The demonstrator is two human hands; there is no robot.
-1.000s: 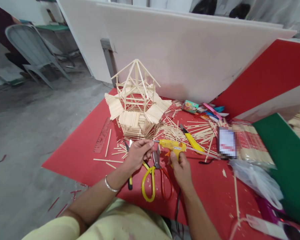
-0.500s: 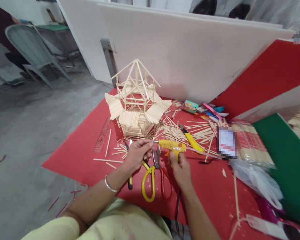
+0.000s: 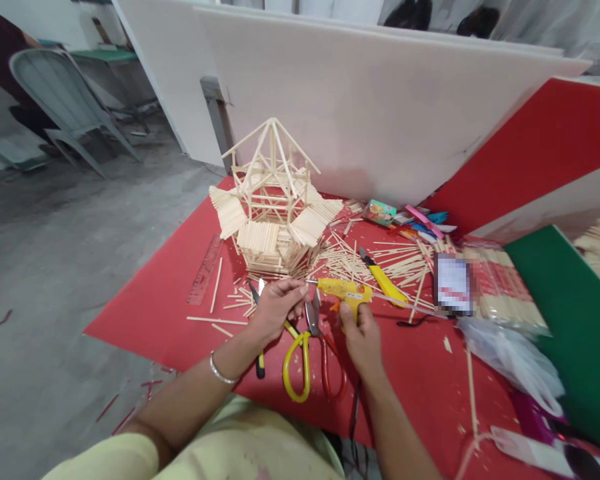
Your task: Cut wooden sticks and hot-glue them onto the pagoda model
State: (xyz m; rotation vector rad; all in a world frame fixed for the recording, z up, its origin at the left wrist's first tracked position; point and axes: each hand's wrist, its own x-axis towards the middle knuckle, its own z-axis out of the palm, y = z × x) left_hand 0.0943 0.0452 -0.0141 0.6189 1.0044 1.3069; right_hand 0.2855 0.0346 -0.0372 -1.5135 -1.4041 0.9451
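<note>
My right hand (image 3: 363, 337) is wrapped round the grip of a yellow glue gun (image 3: 337, 289), whose nozzle points left. A clear glue stick (image 3: 403, 303) sticks out of its back end. At the nozzle tip, my left hand (image 3: 279, 308) pinches with thumb and fingers; what it holds, if anything, is too small to make out. Below the hands lie scissors (image 3: 305, 367) with one yellow and one red handle. A tool with a black and yellow handle (image 3: 261, 365) lies partly under my left hand. Behind stands a small house model (image 3: 275, 200) of thin wooden sticks.
Loose sticks (image 3: 345, 260) and a yellow cutter knife (image 3: 387, 283) lie right of the model, a clear ruler (image 3: 204, 270) left of it. A phone (image 3: 454, 285), packed sticks (image 3: 510, 293) and a plastic bag (image 3: 513, 363) lie at the right. White boards (image 3: 355, 107) stand behind the red table (image 3: 145, 310).
</note>
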